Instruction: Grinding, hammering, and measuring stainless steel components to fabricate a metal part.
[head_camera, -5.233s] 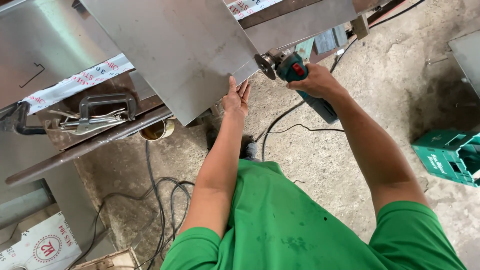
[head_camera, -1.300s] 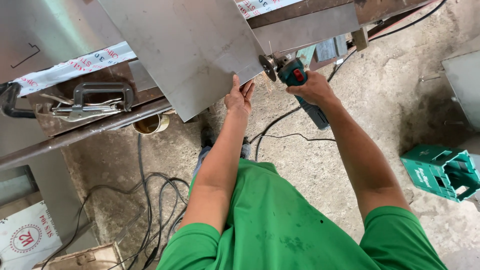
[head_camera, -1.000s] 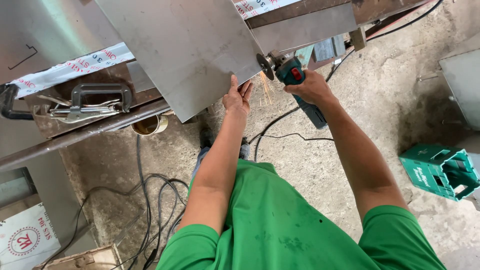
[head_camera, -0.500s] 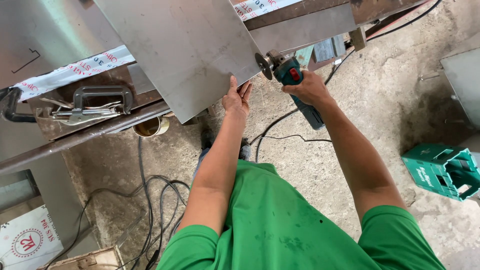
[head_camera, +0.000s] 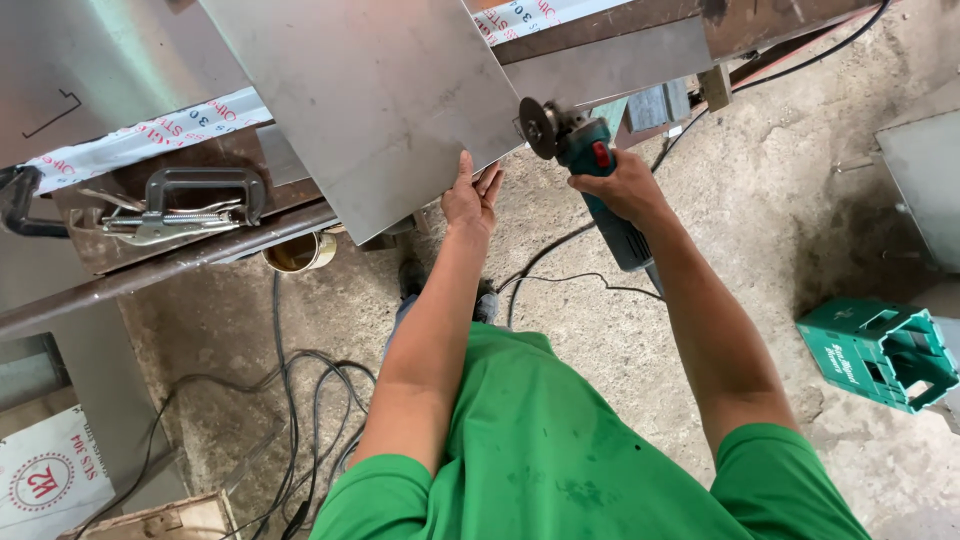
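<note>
Right hand (head_camera: 618, 185) had a closed grip around the body of a teal angle grinder (head_camera: 600, 185), with the grinder disc (head_camera: 537, 127) held just beside the right edge of the steel sheet (head_camera: 370, 95); contact could not be told. Left hand (head_camera: 472, 195) lay flat against the lower corner of the same sheet, fingers straight and pressed to the metal, thumb under the edge, so no closed grip there, just a brace. The sheet sat tilted, its upper part on the tabletop (head_camera: 180, 260), its lower corner hanging out over the floor. A locking clamp (head_camera: 185, 205) sat on the tabletop's rusty rail, well left of the hands. A strip of printed white tape (head_camera: 140, 135) ran along the metal behind the sheet. A small tin can (head_camera: 298, 252) showed below the rail. Black cables (head_camera: 300, 400) lay looped on the concrete floor (head_camera: 800, 200), one leading up toward the grinder. A green plastic crate (head_camera: 880, 350) stood on the floor to the right, well apart from the hands. The person wore a green shirt (head_camera: 560, 450).
</note>
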